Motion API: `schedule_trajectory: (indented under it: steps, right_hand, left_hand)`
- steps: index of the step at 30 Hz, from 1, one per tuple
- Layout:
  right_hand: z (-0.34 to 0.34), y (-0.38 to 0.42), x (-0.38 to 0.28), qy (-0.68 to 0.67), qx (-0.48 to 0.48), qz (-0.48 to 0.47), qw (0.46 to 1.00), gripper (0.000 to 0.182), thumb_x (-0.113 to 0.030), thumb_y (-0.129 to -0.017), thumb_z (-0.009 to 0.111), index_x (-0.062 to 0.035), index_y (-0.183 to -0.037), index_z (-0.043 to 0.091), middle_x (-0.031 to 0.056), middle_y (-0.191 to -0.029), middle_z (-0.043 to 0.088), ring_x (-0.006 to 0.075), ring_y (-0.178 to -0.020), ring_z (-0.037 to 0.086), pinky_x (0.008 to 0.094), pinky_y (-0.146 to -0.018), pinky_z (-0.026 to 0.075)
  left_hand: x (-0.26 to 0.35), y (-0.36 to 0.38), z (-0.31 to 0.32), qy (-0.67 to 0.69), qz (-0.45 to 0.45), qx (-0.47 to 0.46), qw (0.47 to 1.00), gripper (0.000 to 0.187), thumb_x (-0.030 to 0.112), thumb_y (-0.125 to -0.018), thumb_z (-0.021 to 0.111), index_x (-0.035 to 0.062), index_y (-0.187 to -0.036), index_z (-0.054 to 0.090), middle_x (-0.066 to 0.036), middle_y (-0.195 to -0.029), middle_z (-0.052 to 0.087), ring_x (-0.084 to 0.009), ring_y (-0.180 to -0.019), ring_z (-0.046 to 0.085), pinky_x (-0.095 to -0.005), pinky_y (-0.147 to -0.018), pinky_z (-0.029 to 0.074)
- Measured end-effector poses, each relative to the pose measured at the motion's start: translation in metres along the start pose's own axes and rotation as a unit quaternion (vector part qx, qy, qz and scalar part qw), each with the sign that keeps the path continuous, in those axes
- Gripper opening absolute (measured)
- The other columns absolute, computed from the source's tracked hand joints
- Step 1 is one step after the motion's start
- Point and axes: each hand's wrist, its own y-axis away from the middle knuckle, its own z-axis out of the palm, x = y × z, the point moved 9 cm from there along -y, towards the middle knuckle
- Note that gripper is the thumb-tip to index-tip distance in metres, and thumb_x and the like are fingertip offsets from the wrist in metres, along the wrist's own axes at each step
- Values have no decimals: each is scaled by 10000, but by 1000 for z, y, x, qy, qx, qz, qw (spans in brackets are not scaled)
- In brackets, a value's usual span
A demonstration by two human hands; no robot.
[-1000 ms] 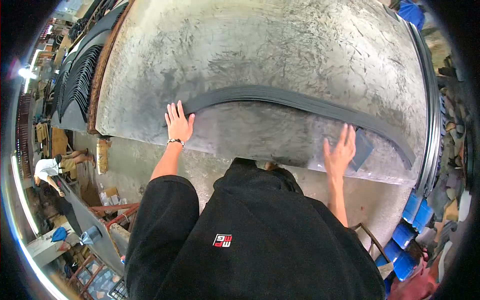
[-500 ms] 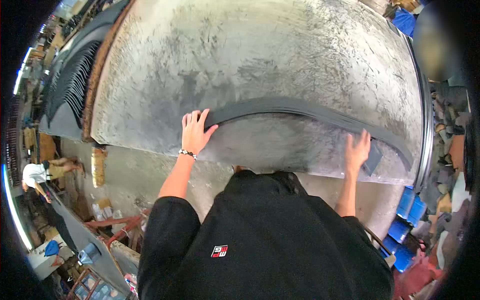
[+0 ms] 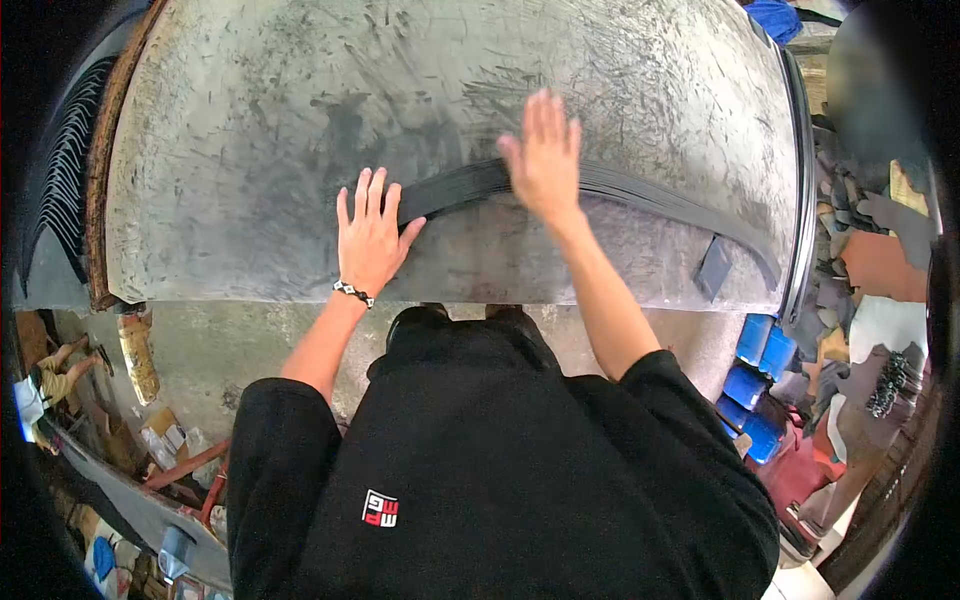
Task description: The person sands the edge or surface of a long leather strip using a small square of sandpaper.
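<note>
A bundle of long dark grey strips (image 3: 655, 204) lies in a shallow arc along the near part of the scuffed worktable (image 3: 420, 50). Over the bundle's left end rests my left hand (image 3: 370, 240), palm down, fingers stretched out and thumb to the side; it covers that end. My right hand (image 3: 547, 165) lies across the middle of the arc, flat, its fingers extended toward the far side and nothing gripped. Below the strips' right end sits a small dark rectangular piece (image 3: 714, 268).
A stack of wavy-edged dark sheets (image 3: 70, 170) stands beyond the table's rusty left edge (image 3: 115, 150). Blue containers (image 3: 745, 385) and piled material scraps (image 3: 885, 255) are on the floor at right. Another person (image 3: 45, 390) is at far left, near a grey bench (image 3: 130, 500).
My right hand has moved left from the right end of the strips to their middle. My left hand stays at the left end. The camera view has shifted.
</note>
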Motion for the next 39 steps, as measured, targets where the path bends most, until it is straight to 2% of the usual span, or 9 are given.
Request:
schedule_trajectory:
  steps: [1, 10, 15, 18, 22, 26, 28, 34, 39]
  right_hand:
    - [27, 12, -1, 9, -57, -1, 998, 710, -506, -1137, 492, 19, -1615, 484, 184, -1727, 433, 383, -1626, 346, 615, -1303, 250]
    - [17, 11, -5, 19, -9, -3, 1000, 657, -472, -1132, 512, 0, -1588, 530, 167, -1684, 496, 367, -1602, 389, 616, -1303, 259]
    - [15, 11, 5, -66, -8, 24, 997, 575, -413, -1126, 545, -44, -1567, 576, 168, -1668, 518, 358, -1590, 413, 589, -1305, 259]
    - [-28, 18, 41, -177, 34, 52, 982, 538, -304, -1091, 631, -66, -1570, 575, 190, -1638, 542, 374, -1560, 447, 558, -1289, 281]
    - [-120, 98, 182, -43, 116, 160, 979, 589, -213, -969, 787, -21, -1502, 628, 253, -1554, 609, 434, -1449, 567, 529, -1214, 430]
    - [-143, 238, 348, 151, -13, 332, 931, 940, -620, -968, 742, -163, -1713, 396, 232, -1790, 291, 397, -1657, 276, 625, -1286, 247]
    - [-144, 282, 388, 157, -44, 365, 916, 1009, -712, -951, 713, -189, -1734, 351, 234, -1810, 231, 402, -1671, 236, 652, -1278, 244]
    - [-116, 312, 402, 99, -88, 335, 933, 1021, -748, -953, 685, -188, -1735, 342, 231, -1797, 262, 406, -1658, 263, 648, -1273, 250]
    - [-123, 311, 410, 127, -3, 303, 944, 821, -577, -1025, 698, -178, -1690, 429, 218, -1673, 463, 407, -1530, 448, 616, -1210, 334]
  left_hand:
    - [-1, 0, 1, 0, -2, -6, 1000, 612, 447, -1001, 762, 62, -1436, 568, -166, -1626, 484, -374, -1548, 413, -630, -1247, 332]
    - [19, -31, -12, 44, -27, -46, 998, 736, 470, -944, 797, 65, -1505, 546, -172, -1599, 492, -365, -1500, 446, -622, -1260, 313]
    - [87, -78, 26, 108, 49, -46, 992, 729, 424, -921, 818, 87, -1521, 579, -99, -1478, 593, -303, -1349, 552, -469, -1144, 432]
    - [91, -72, 44, 117, 40, -39, 992, 659, 387, -939, 809, 89, -1492, 610, -79, -1405, 639, -294, -1302, 583, -456, -1118, 454]
    - [97, -72, 40, 80, 69, -13, 994, 615, 379, -952, 800, 84, -1464, 628, -70, -1367, 659, -286, -1288, 595, -452, -1088, 473]
    - [101, -80, 32, 81, 62, -5, 995, 620, 383, -892, 841, 60, -1379, 635, -90, -1343, 624, -300, -1280, 578, -475, -1068, 462]
    - [112, -94, 39, 45, 44, -69, 996, 678, 396, -820, 875, 58, -1356, 634, -122, -1358, 607, -326, -1284, 567, -505, -1075, 454]
    - [207, -139, 73, 93, 159, -103, 978, 772, 520, -866, 848, 72, -1448, 610, -139, -1398, 593, -333, -1292, 567, -485, -1095, 466]
    - [231, -134, 83, 73, 165, -38, 983, 657, 387, -926, 838, 74, -1462, 624, -108, -1326, 655, -332, -1253, 601, -475, -1069, 477]
